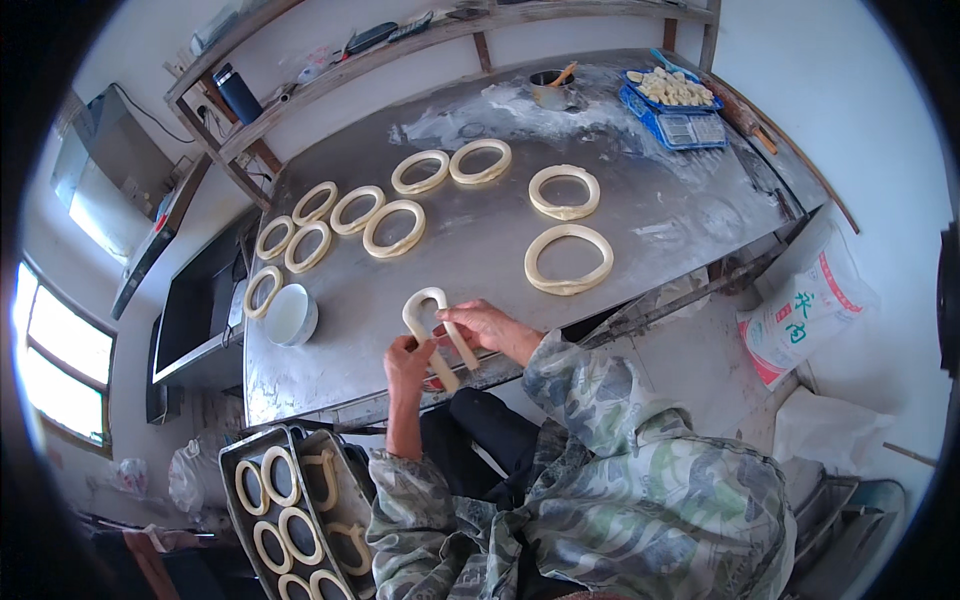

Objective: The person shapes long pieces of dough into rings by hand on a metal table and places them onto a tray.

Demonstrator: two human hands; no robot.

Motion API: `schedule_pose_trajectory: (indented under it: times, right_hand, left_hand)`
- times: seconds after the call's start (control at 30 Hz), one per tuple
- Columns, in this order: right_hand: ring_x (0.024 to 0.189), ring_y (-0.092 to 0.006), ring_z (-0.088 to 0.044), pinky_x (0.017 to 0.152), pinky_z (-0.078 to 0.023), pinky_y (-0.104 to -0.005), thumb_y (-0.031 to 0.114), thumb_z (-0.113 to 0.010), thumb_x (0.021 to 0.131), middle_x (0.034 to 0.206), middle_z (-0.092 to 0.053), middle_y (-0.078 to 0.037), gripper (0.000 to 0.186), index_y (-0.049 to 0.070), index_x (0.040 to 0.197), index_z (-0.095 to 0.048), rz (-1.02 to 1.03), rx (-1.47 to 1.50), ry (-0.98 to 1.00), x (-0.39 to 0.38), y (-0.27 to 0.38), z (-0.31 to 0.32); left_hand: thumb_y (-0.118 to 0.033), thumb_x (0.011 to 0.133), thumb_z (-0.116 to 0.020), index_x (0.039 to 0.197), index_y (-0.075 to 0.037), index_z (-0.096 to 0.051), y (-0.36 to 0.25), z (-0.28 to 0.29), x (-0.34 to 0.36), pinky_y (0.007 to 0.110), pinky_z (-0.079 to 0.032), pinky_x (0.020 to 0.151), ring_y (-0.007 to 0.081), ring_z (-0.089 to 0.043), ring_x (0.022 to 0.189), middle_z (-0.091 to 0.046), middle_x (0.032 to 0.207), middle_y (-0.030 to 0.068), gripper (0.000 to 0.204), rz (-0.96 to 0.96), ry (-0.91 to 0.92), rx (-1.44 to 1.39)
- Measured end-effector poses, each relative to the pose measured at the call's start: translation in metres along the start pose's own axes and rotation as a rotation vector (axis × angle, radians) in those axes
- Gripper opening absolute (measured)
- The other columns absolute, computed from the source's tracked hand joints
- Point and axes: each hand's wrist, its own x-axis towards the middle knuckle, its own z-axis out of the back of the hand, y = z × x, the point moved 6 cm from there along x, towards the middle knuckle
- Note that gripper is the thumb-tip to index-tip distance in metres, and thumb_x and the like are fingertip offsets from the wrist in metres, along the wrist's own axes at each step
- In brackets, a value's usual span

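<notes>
A pale dough strip (413, 315), bent into an upside-down U, is held up over the table's front edge. My left hand (407, 366) grips its left leg, with the end hanging below the fingers. On the other leg my right hand (482, 327) is closed near the bend, and that end hangs free too. The two ends are apart. Two dough rings (569, 259) lie on the table to the right of my hands. More dough rings (394, 229) lie in a loose group at the left and back. A white bowl (291, 315) stands left of my hands.
Ring-filled baking trays (237, 466) sit below the table at left. On the metal table (470, 240), a pot (551, 92), a blue scale (680, 127) with dough pieces (675, 88) and a rolling pin (745, 118) stand at the back. A white sack (800, 320) leans at right.
</notes>
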Motion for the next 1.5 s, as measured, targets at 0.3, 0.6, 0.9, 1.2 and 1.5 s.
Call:
schedule_pose_trajectory:
  times: [0.3,0.6,0.9,1.2,1.5]
  right_hand:
    - [0.099,-0.022,-0.068,0.091,-0.055,-0.0373,0.012,-0.063,0.097,0.11,-0.069,-0.013,0.034,-0.006,0.125,-0.062,0.305,0.14,0.265,-0.04,0.04,0.005]
    - [0.097,-0.0262,-0.072,0.085,-0.059,-0.0357,0.016,-0.073,0.089,0.111,-0.071,-0.018,0.043,-0.004,0.126,-0.061,0.813,-0.088,-0.119,-0.148,0.239,0.133]
    - [0.076,-0.0222,-0.07,0.063,-0.057,-0.0361,0.016,-0.072,0.085,0.084,-0.069,-0.011,0.024,-0.003,0.098,-0.068,0.728,-0.45,-0.967,-0.206,0.24,0.395]
    - [0.101,-0.0391,-0.069,0.088,-0.053,-0.0471,0.024,-0.072,0.083,0.106,-0.071,-0.025,0.043,-0.001,0.117,-0.068,0.844,-1.483,-1.106,-0.186,0.255,0.267]
    - [0.109,-0.0371,-0.066,0.094,-0.052,-0.0461,0.029,-0.07,0.086,0.117,-0.069,-0.021,0.05,0.004,0.128,-0.064,0.911,-1.683,-0.694,-0.032,0.261,0.122]
  left_hand:
    - [-0.015,0.079,-0.077,0.119,0.0,-0.068,-0.099,-0.052,-0.049,0.038,-0.057,0.071,0.0267,-0.071,0.077,-0.07,0.103,0.0146,0.043,-0.457,-0.097,0.378]
    - [-0.014,0.081,-0.077,0.118,-0.003,-0.069,-0.11,-0.066,-0.063,0.037,-0.057,0.069,0.024,-0.071,0.074,-0.067,0.114,0.0139,0.039,-0.62,-0.003,0.255]
    - [-0.019,0.083,-0.073,0.115,-0.004,-0.071,-0.044,-0.075,-0.057,0.044,-0.057,0.077,0.0353,-0.07,0.088,-0.068,0.115,0.0148,0.036,-0.482,0.139,0.356]
    - [-0.018,0.083,-0.073,0.114,-0.004,-0.069,-0.025,-0.027,-0.036,0.045,-0.056,0.078,0.0349,-0.069,0.092,-0.066,0.116,0.013,0.034,-0.469,-0.137,0.399]
    - [-0.016,0.082,-0.073,0.116,-0.003,-0.067,0.001,-0.018,-0.003,0.044,-0.05,0.093,0.0317,-0.06,0.115,-0.063,0.124,0.0122,0.037,-0.592,-0.322,0.595]
